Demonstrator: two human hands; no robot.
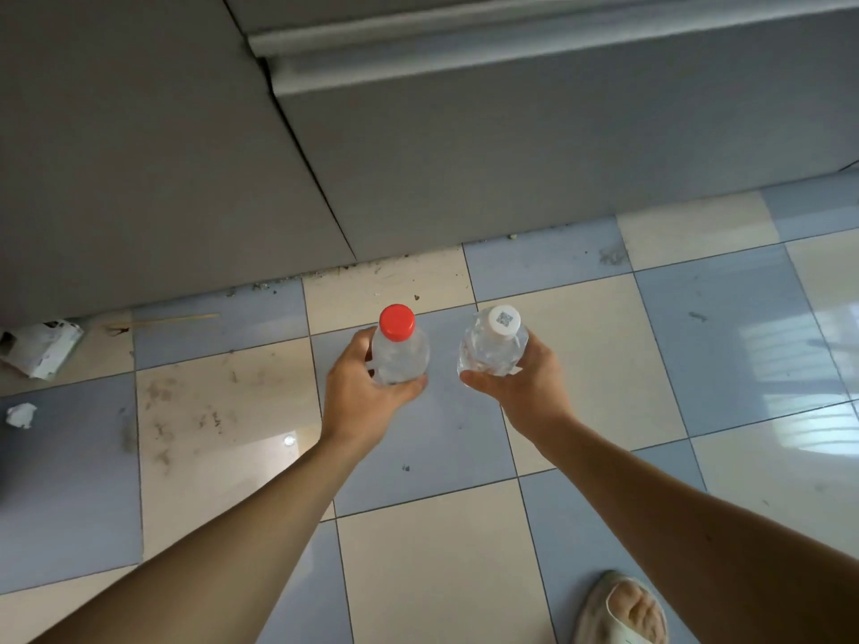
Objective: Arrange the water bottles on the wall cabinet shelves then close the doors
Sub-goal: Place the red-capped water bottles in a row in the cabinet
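Note:
I look straight down at a tiled floor with both arms stretched out. My left hand (360, 392) is wrapped around a clear water bottle with a red cap (397, 339), held upright. My right hand (525, 388) grips a second clear water bottle with a white cap (492, 343) that carries a printed code. The two bottles are side by side, a small gap between them, above the floor. Grey cabinet fronts (511, 146) fill the top of the view with their doors shut; no shelves are visible.
The floor is blue and cream checkered tile (418, 550) with dirt along the cabinet base. A torn carton (42, 346) and a crumpled paper (21, 415) lie at the left. My sandalled foot (623, 611) shows at the bottom right.

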